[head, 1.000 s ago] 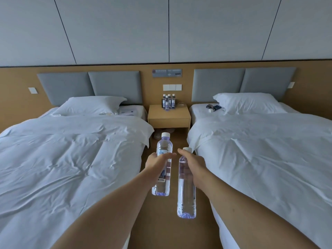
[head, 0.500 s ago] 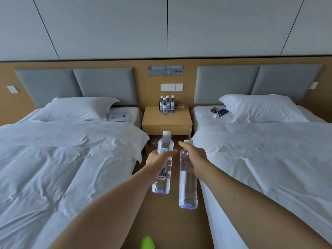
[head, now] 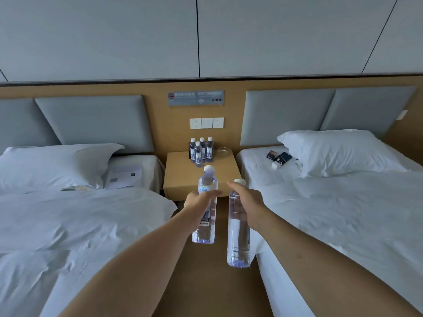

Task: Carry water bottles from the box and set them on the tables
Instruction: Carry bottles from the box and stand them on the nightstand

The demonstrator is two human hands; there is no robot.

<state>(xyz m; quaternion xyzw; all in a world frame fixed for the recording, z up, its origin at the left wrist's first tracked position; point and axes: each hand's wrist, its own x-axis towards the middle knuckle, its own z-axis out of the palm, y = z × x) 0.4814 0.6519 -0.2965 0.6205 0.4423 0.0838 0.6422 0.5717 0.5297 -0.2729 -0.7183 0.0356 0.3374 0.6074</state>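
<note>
I hold one water bottle in each hand, out in front of me, in the gap between two beds. My left hand [head: 199, 199] has its fingers curled round the middle of the left bottle [head: 206, 209], which has a white cap and a printed label and stands almost straight up in the air. My right hand [head: 248, 200] grips the right bottle [head: 238, 239] near its top, just under the white cap, and most of that clear bottle hangs down below my fingers. The two bottles are close side by side but not touching. Just past them is the small wooden bedside table [head: 183, 172], and four more small water bottles [head: 201, 149] stand in a tight bunch at the back of it, with a clear glass dish [head: 222, 152] beside them. The left bed [head: 68, 220] has a white pillow and some papers [head: 124, 177] on it. The right bed [head: 343, 213] has a pillow too, with a few small dark things [head: 279, 157] next to it
</note>
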